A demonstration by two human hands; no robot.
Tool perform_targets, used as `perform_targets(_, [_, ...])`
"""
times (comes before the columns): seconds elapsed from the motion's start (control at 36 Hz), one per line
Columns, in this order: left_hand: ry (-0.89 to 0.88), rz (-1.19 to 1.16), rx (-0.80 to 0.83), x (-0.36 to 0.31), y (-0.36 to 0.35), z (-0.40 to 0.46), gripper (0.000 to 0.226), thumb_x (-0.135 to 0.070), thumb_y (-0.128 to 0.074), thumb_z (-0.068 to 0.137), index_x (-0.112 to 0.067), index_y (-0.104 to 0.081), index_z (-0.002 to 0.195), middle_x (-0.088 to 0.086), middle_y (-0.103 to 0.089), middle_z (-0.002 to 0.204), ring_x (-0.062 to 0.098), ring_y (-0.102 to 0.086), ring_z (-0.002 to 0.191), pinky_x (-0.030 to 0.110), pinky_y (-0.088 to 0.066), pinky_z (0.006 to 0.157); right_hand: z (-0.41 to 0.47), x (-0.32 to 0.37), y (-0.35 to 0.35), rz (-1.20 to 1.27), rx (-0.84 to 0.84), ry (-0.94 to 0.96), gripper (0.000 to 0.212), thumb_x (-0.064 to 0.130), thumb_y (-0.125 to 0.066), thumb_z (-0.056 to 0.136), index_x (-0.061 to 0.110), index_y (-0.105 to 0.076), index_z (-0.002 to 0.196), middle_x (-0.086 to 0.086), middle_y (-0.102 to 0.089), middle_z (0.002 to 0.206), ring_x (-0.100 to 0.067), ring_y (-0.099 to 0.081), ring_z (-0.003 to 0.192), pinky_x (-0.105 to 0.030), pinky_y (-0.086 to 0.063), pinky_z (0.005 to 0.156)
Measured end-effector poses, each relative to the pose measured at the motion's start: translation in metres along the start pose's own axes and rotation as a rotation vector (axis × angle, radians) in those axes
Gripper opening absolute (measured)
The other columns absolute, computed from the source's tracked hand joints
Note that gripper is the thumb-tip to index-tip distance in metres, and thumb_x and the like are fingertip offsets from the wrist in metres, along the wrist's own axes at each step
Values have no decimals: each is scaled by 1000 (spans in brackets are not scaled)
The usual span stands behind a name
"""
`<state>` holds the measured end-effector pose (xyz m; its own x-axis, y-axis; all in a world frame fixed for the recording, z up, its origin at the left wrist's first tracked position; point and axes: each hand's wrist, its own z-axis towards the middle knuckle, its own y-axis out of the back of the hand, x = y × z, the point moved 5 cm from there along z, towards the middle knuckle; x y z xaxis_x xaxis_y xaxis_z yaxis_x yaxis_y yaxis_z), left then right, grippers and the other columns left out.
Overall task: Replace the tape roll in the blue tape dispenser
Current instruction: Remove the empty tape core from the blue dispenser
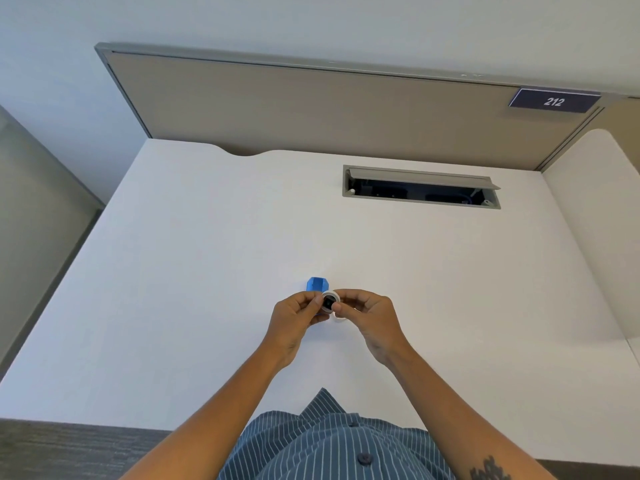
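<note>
Fingers (pixel 337 307) of the right hand (pixel 370 315) pinch the roll (pixel 329 301), its dark core facing the camera. Left hand (pixel 294 315) fingers clamp the blue dispenser (pixel 317 285), which juts out on the far side. Both hands meet over the near middle of the white surface (pixel 207 271), wrists bent inward, forearms converging from the striped shirt (pixel 329 445).

Bare desk (pixel 207 254) all around; open cable tray (pixel 420 188) beyond.

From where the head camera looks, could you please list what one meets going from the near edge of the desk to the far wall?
Striped shirt → the two hands, left hand and right hand, level with each other → blue tape dispenser → open cable tray → partition panel → 212 sign.
</note>
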<state>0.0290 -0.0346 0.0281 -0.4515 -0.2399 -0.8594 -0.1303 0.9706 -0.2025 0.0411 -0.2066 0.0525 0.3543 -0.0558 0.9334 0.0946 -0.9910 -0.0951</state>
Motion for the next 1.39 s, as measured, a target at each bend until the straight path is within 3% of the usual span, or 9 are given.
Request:
perform_targets(0.11, [12, 17, -8, 4, -3, 0, 22, -17, -65, 102, -6, -76, 117, 13, -80, 110, 34, -76, 104, 48, -60, 100, 1, -3, 2, 25, 2, -11, 24, 7, -83, 89, 12, -82, 112, -9, -82, 110, -36, -73, 109, -37, -61, 91])
perform_targets(0.31, [42, 25, 12, 9, -8, 0, 27, -22, -61, 103, -7, -74, 121, 12, -79, 113, 32, -75, 109, 46, -61, 98, 0, -10, 5, 47, 10, -18, 24, 6, -82, 89, 11, -80, 113, -12, -81, 109, -39, -73, 109, -45, -62, 95])
perform_targets(0.42, [62, 34, 28, 11, -9, 2, 27, -24, -59, 105, -8, -74, 121, 13, -79, 113, 32, -74, 109, 46, -62, 98, 1, -11, 4, 54, 13, 8, 38, 4, -79, 92, 20, -76, 126, -14, -77, 105, -29, -75, 102, -45, -64, 92])
perform_targets(0.58, [51, 22, -26, 12, -10, 4, 25, -25, -60, 105, -8, -75, 115, 12, -80, 110, 31, -75, 106, 44, -63, 95, 1, -8, -3, -123, -8, 86, 38, 11, -86, 87, 28, -78, 121, 6, -76, 119, -19, -74, 106, -35, -65, 89])
perform_targets(0.69, [60, 12, -19, 13, -12, 5, 25, -24, -61, 104, -7, -75, 116, 13, -80, 110, 32, -76, 107, 44, -63, 95, 2, -8, -1, -261, -64, 209, 46, 4, -89, 81, 23, -78, 122, 4, -72, 117, -14, -74, 100, -27, -63, 79])
perform_targets(0.86, [68, 26, 6, 13, -15, 6, 25, -23, -60, 105, -8, -75, 118, 11, -80, 111, 29, -76, 105, 43, -63, 94, 5, -13, 3, -370, -116, 313, 41, 8, -84, 88, 27, -78, 123, 8, -69, 114, -19, -72, 102, -43, -66, 70])
perform_targets(1.03, [71, 10, 18, 11, -21, 8, 24, -22, -63, 103, -8, -75, 117, 12, -80, 110, 28, -77, 102, 41, -64, 92, 0, -11, 8, -417, -171, 373, 38, 2, -75, 93, 23, -78, 125, 7, -69, 117, -16, -71, 106, -32, -65, 69])
perform_targets(1.08, [68, 10, 20, 11, -24, 9, 23, -21, -64, 103, -7, -74, 118, 13, -80, 109, 28, -78, 101, 38, -64, 89, -2, -10, 10, -445, -188, 412, 38, 0, -73, 95, 22, -77, 125, 8, -69, 118, -13, -70, 108, -27, -64, 70])
perform_targets(1.39, [18, 167, -58, 7, -40, 37, 17, -20, -68, 101, -5, -74, 106, 19, -77, 102, 29, -79, 91, 30, -65, 75, 2, -4, 35, -427, -255, 432, 34, 5, -75, 95, 23, -78, 123, 9, -64, 131, -15, -66, 122, -36, -64, 89])
